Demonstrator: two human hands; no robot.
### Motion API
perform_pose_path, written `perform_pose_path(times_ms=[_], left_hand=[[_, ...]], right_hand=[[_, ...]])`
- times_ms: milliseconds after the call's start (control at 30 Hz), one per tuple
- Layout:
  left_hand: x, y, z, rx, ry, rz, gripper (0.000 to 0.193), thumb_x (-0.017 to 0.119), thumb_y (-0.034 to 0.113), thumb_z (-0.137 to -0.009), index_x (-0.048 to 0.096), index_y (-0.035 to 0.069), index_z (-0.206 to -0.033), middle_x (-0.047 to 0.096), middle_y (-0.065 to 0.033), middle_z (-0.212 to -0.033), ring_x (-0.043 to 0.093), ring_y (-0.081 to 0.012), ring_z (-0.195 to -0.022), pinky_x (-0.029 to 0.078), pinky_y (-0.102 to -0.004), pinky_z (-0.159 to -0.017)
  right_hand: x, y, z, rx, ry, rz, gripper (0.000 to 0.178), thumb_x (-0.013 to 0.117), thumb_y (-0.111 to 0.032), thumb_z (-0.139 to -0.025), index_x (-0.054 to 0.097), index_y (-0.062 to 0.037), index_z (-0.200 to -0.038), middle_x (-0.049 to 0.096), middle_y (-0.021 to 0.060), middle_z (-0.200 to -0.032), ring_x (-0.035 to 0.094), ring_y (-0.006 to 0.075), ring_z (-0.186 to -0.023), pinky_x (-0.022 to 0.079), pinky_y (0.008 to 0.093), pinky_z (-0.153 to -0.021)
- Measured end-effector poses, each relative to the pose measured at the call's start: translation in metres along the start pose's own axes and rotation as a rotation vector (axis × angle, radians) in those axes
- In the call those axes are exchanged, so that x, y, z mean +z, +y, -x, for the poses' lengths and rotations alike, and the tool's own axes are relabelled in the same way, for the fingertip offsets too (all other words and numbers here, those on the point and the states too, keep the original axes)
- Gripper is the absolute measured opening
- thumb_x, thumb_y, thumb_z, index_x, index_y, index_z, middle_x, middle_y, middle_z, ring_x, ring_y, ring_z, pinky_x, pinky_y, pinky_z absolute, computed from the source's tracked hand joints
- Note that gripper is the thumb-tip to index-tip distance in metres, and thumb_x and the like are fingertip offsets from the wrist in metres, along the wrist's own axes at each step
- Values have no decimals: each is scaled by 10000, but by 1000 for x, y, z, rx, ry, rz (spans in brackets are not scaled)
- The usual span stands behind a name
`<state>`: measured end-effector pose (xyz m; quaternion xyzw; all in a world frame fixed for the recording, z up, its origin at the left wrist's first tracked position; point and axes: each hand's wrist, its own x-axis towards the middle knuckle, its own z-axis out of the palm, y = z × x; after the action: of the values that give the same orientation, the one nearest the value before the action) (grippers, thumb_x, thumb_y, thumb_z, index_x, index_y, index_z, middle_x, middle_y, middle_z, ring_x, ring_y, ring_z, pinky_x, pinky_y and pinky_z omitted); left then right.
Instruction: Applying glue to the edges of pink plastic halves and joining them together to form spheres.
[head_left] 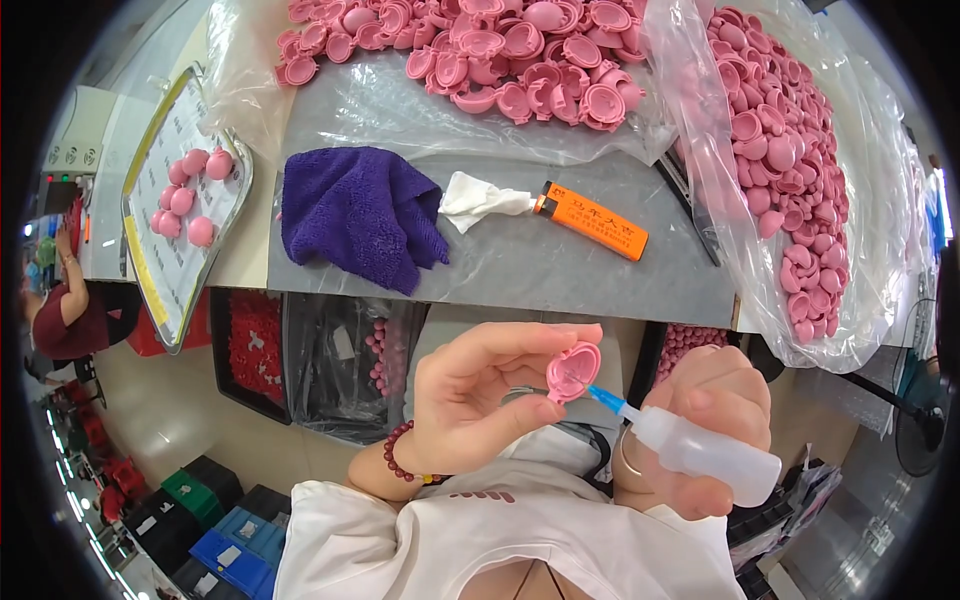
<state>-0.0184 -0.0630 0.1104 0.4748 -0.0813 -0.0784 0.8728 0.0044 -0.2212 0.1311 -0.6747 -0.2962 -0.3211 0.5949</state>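
Observation:
My left hand (462, 405) pinches a small pink round plastic shell (574, 370) at its edges, with the hollow side facing me. In my right hand (722, 400) is a translucent white squeeze bottle (705, 458), lying tilted in the closed fingers. Its blue dispensing tip (606, 400) points at the shell's lower right rim; whether it touches I cannot tell. Both hands are in front of the table's near edge. Beyond them on the grey table mat (500, 275) lie a crumpled purple cloth (360, 220), a white tissue (482, 202) and an orange-bodied tool (595, 222).
Pink shells (520, 45) are heaped on plastic sheeting at the back, and more fill a clear bag (785, 150) at right. A tray (150, 245) at left carries several pink balls (182, 200). Below the table stands a black bin (255, 340) of red parts. Another person (70, 310) is far left.

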Motion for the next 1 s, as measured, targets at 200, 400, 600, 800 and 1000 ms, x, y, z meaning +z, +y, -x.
perform_pose_path(times_ms=[200,400,600,800,1000], left_hand=[[-1,3,0,-11,-13,-29,408,643,7,-694,445,-39,-1048,481,-289,-1072,560,-224,-903,455,-304,-780],[-1,2,0,5,-36,-16,395,628,-11,-697,449,-40,-1048,479,-298,-1067,556,-234,-913,459,-308,-777],[-6,0,2,77,-46,18,384,559,-131,-685,435,-82,-1045,438,-298,-1118,499,-263,-1017,449,-335,-828],[-4,-3,0,132,7,16,390,545,-136,-694,394,-67,-1047,437,-296,-1118,501,-258,-1014,435,-346,-849],[-4,-1,-4,-118,60,298,406,634,111,-733,383,34,-1042,505,-251,-1061,608,-222,-777,508,-292,-656]], right_hand=[[1,1,-1,8,-31,-6,644,391,-555,-791,543,69,-844,386,31,-580,330,107,-455,178,228,-345],[-1,2,0,13,11,46,643,395,-550,-791,551,73,-814,389,33,-558,342,108,-448,181,213,-343],[-6,-1,0,61,-15,123,617,402,-533,-794,555,64,-788,391,35,-540,356,118,-427,214,225,-341],[-5,-7,5,131,-18,-70,513,583,-432,-735,595,76,-805,554,68,-641,447,127,-467,303,237,-362],[-5,24,-3,204,322,240,371,606,-287,-741,549,32,-922,567,100,-726,486,156,-577,369,232,-538]])
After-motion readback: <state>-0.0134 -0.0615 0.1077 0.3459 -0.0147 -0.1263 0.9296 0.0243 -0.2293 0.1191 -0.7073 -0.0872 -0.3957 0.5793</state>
